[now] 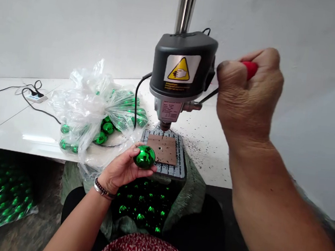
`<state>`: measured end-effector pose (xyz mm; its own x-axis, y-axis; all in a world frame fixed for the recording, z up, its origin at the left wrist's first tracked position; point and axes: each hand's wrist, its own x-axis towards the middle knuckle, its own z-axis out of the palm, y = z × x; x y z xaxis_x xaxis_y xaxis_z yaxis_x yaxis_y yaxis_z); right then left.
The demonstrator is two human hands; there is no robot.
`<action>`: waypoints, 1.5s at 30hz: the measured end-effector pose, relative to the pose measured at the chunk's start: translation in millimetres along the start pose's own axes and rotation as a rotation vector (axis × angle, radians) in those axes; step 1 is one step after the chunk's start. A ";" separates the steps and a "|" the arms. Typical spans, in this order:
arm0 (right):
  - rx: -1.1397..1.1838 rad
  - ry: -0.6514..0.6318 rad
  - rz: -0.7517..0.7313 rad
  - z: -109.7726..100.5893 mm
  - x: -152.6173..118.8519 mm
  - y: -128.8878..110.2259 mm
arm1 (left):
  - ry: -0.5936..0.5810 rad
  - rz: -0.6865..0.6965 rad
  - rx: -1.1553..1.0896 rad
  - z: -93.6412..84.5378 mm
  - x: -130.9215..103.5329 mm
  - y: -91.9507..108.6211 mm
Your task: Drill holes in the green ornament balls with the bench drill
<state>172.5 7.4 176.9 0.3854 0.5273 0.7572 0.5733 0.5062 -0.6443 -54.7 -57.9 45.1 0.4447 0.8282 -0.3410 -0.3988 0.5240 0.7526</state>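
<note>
Right at the drill press (183,63), both hands were busy! The left hand (124,165) held a glossy green ball (144,157) just in front of the drill press, off to the left of its bit, thumb over the near side and fingers curled behind and beneath: a light cradle, no clenched fist. Was the ball touching the brown board (169,151) under the drill press? From where I stood, I couldn't tell.

Up on the drill press's right, the right hand (248,94) was wrapped tight around the red knob (252,69) of the lever!

And what a tricky customer that ball looked: surely light, likely a stiff, thin shell, and so mirror-smooth that I judged it slippery and easy to crack under a hard pinch. The sensible grip, to my eye, was around its widest part, with thumb and fingers spread on opposite sides and only gentle pressure.

Left of the drill press sat a clear plastic bag (81,102) with more green balls (108,128), shining away!
</note>
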 end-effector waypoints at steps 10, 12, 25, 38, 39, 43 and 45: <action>0.049 -0.028 0.059 -2.4 0.0 -6.4 | 0.135 0.209 0.489 1.8 23.0 -23.0; 0.058 -0.023 0.048 -2.4 -0.3 -6.9 | 0.144 0.250 0.532 -0.8 25.0 -25.6; 0.029 -0.014 0.068 -2.7 -2.2 -13.3 | 0.232 0.291 0.416 -0.7 39.8 -28.1; 0.109 -0.042 0.061 -3.4 -1.3 -11.9 | 0.401 0.452 1.044 -2.7 64.4 -17.4; 0.110 -0.047 0.058 -3.3 -1.8 -11.5 | 0.409 0.451 1.032 -4.8 66.2 -18.4; 0.093 -0.065 0.078 -3.5 -2.5 -12.9 | 0.394 0.460 1.019 -11.1 73.3 -20.8; 0.077 -0.068 0.090 -4.0 -2.0 -15.0 | 0.375 0.478 1.045 -10.8 74.9 -19.0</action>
<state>166.0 -4.0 185.5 0.3809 0.6168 0.6888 0.4802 0.5047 -0.7174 -22.5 -3.8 -0.8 0.1001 0.9914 0.0838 0.4583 -0.1207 0.8806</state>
